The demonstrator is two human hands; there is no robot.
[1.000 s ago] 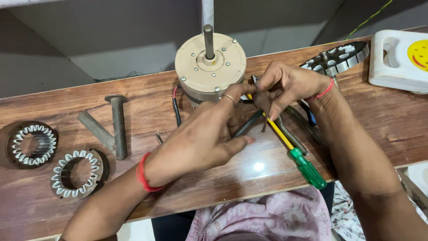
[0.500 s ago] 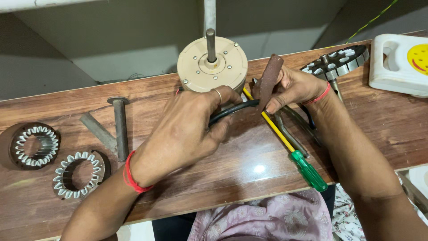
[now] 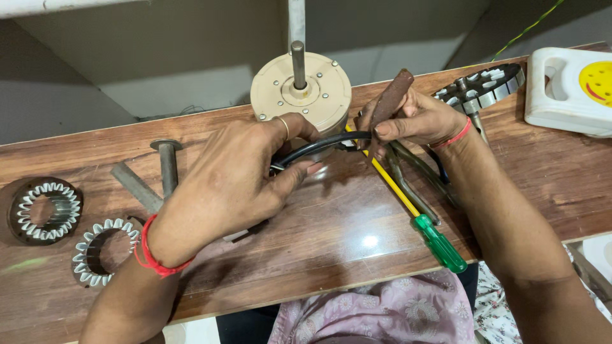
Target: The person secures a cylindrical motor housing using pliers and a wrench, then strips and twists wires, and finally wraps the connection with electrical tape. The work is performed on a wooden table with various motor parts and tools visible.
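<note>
We have our left hand (image 3: 236,178) over the bench (image 3: 357,223), thumb and fingers pinched on the black cable (image 3: 319,145) where it leaves the motor (image 3: 303,92). Our right hand (image 3: 414,121) sits at three o'clock from the motor, fingers closed around a brown tool (image 3: 390,97) whose end rises toward twelve; its working tip is hidden behind the fingers, so we cannot tell what kind it is. The cable arcs between the two hands, just in front of the motor at its six o'clock side, and its far end is lost under the right hand.

The risks, as we judge them:
- A hard pull could kink the cable or strain it at the motor body, since the left hand grips it so close there.
- The tool could slip off and nick the sleeve or our left fingers, which lie near it.
- The screwdriver (image 3: 414,207), lying toward five o'clock under our right wrist, could be nudged off the edge.
- Pliers (image 3: 414,175) beside it crowd that hand.

Two toothed rings (image 3: 44,210) at nine o'clock and a bolt (image 3: 167,165) lie well apart.
</note>
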